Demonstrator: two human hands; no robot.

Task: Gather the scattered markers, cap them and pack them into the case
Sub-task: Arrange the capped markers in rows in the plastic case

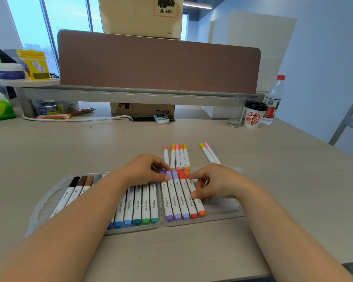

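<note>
Markers [181,197], clear case [49,198], beige desk [69,143]

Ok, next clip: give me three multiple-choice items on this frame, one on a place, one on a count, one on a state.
1. Where does the pair of loose white markers with yellow and pink caps lie?
A. on the beige desk, beyond the case's right half
B. inside the case's left half
C. in the glass

2. How many markers lie in the right half of the clear plastic marker case?
A. two
B. five
C. nine

3. What is the state of the white paper coffee cup with red rings?
A. tipped over
B. upright with no lid
C. upright with a black lid on

Answers:
1 A, they lie on bare desk beyond the right hand.
2 B, three purple, one red and one orange cap show at the near end.
3 C, it stands upright under a dark lid.
</note>
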